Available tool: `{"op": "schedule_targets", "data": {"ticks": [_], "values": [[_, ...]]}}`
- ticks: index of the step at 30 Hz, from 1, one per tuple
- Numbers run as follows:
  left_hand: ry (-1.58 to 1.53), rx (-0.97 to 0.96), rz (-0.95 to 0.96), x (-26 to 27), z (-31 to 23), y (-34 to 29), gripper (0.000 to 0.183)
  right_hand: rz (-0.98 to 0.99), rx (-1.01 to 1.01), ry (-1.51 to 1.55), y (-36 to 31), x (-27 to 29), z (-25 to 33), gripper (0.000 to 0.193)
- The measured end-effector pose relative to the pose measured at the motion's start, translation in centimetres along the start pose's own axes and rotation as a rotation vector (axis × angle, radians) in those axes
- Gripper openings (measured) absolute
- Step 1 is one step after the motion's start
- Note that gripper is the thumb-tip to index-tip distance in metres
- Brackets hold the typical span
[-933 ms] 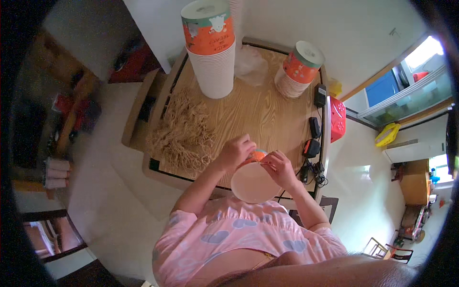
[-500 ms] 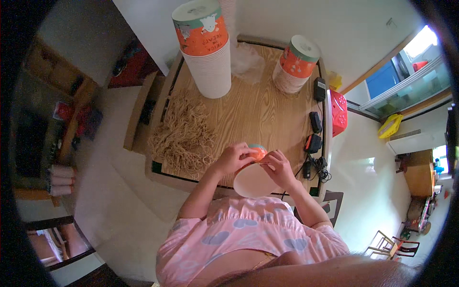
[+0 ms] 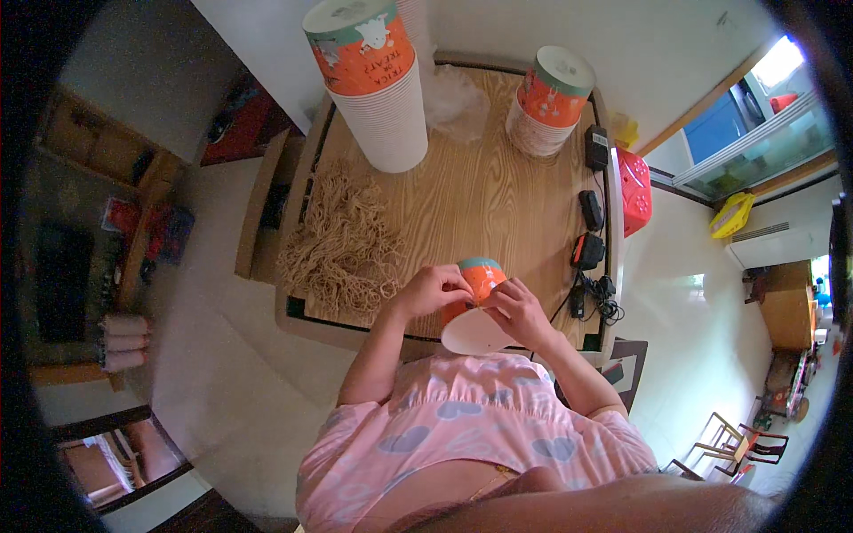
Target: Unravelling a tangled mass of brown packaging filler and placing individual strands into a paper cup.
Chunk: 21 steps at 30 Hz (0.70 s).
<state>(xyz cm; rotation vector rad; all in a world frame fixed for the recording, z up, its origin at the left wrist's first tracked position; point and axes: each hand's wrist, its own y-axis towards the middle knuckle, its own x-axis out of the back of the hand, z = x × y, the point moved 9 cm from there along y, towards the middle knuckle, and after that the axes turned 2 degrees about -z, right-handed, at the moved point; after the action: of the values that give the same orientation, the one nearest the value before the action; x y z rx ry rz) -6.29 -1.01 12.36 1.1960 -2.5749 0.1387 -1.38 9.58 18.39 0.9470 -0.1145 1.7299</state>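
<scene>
An orange paper bucket with a green base band (image 3: 484,280) is tilted at the table's near edge, its white mouth facing me. My left hand (image 3: 437,291) is closed at the bucket's rim, thumb and fingers pinched together. From the other side my right hand (image 3: 517,311) pinches the same rim, fingertips almost meeting the left ones. Any thin piece between the fingertips is too small to make out. Left of my hands lies a loose heap of tan twine (image 3: 342,244) on the wood-grain table (image 3: 471,200).
A tall stack of upturned paper buckets (image 3: 382,115) stands at the table's far left, a shorter stack (image 3: 551,102) at the far right. Clear plastic wrap (image 3: 455,105) lies between them. Black adapters with cables (image 3: 586,251) line the right edge, beside a red plastic stool (image 3: 633,191).
The bucket has tipped so more of its orange side and green band shows and less of its mouth. Both hands stay pinched at the rim. The view has shifted slightly.
</scene>
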Motion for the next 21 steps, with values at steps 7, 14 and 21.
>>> {"op": "schedule_targets", "data": {"ticks": [7, 14, 21], "values": [[0.051, 0.004, 0.049, -0.5, 0.2, 0.4, 0.011, 0.014, 0.019, -0.004, -0.5, -0.5, -0.5, 0.013], [0.209, 0.048, -0.056, -1.1, -0.1, 1.2, 0.011, 0.022, 0.039, 0.0, 0.1, 0.0, -0.5, 0.014], [0.182, 0.083, -0.069, -0.9, 0.5, 1.3, 0.009, 0.017, -0.063, -0.02, -0.2, -0.3, -1.3, 0.017]]}}
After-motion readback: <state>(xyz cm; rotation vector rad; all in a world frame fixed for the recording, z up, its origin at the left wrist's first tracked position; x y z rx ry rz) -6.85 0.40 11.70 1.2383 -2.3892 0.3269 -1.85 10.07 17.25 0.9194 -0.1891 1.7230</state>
